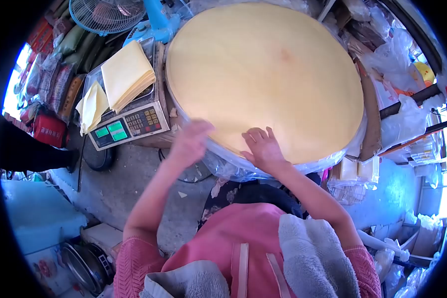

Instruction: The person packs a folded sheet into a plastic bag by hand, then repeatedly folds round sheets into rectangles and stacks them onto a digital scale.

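A large round stack of pale-yellow sheets point(263, 74) fills the upper middle of the view, with clear plastic under its rim. My right hand point(264, 149) lies on its near edge, fingers spread and nothing visible in them. Beside the near left rim is my left hand point(189, 144), smeared by motion, so I cannot make out its fingers or any hold. To the left, a digital scale point(149, 107) with lit green displays carries a pile of folded yellow sheets point(126, 74). A loose crumpled piece point(93, 107) hangs over the scale's left side.
A blue fan point(156, 17) stands behind the scale. Plastic bags point(407, 119) and a rack crowd the right side. Packed sacks point(72, 42) are at the far left, near a person's dark-clothed leg point(39, 149). A metal pan point(82, 268) sits lower left.
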A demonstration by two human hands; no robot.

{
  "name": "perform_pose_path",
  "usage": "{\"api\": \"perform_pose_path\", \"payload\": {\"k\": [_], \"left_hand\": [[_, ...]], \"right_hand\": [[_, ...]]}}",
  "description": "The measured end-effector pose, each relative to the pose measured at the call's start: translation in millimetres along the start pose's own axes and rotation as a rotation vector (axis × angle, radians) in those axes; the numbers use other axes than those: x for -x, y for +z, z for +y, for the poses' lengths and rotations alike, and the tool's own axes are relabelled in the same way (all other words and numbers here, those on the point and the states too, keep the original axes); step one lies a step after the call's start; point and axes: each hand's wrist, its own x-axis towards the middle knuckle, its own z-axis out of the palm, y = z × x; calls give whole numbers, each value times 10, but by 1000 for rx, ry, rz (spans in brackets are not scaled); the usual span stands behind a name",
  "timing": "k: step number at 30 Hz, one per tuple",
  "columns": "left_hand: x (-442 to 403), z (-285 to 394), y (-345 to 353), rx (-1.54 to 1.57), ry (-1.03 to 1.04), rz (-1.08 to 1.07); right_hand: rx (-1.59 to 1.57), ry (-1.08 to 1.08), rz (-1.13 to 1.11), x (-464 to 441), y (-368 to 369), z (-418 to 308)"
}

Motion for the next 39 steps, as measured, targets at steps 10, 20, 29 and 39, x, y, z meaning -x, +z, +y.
{"api": "perform_pose_path", "payload": {"k": [10,20,29,39], "left_hand": [[224,395,329,173,2,-160],[72,350,334,91,-133,5],[-30,259,452,57,-343,139],[-41,269,559,30,-428,168]], "right_hand": [[196,-25,-162,-64,73,-77],[-323,216,-148,-321,-133,239],[-422,287,-252,-391,-240,363],[-474,223,-217,-420,-235,302]]}}
